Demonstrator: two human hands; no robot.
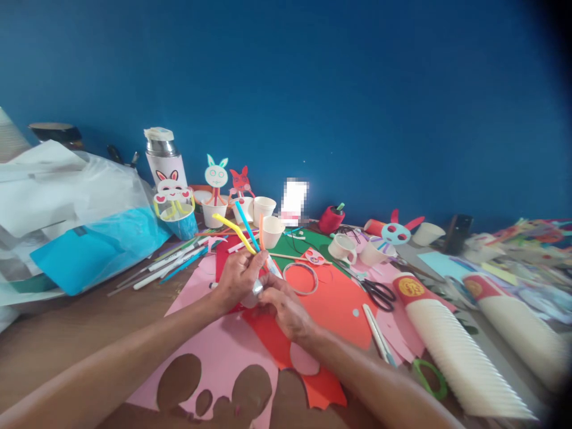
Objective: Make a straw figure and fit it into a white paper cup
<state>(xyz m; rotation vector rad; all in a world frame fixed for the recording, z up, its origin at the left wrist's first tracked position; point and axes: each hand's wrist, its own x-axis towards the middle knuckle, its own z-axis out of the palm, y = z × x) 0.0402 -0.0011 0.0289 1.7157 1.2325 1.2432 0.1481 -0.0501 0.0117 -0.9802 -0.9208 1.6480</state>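
Note:
My left hand (236, 275) is closed around several bendy drinking straws. A yellow straw (233, 226), a blue straw (246, 223) and an orange straw (261, 232) stick up out of the fist. Just below, a shiny, see-through piece (257, 288) shows between the two hands; its kind is unclear. My right hand (283, 305) has its fingers pinched at that piece, and their tips are partly hidden. Under the hands lie pink paper (214, 342) with round holes cut out and red-orange paper (342, 310).
Black-handled scissors (379, 294), a tape ring (301, 279) and a white cutter (378, 332) lie to the right, beside stacked paper cups (460, 351). Rabbit-faced cup figures (217, 176) and a thermos (164, 158) stand behind. Markers (172, 262) and plastic bags (107, 190) are left.

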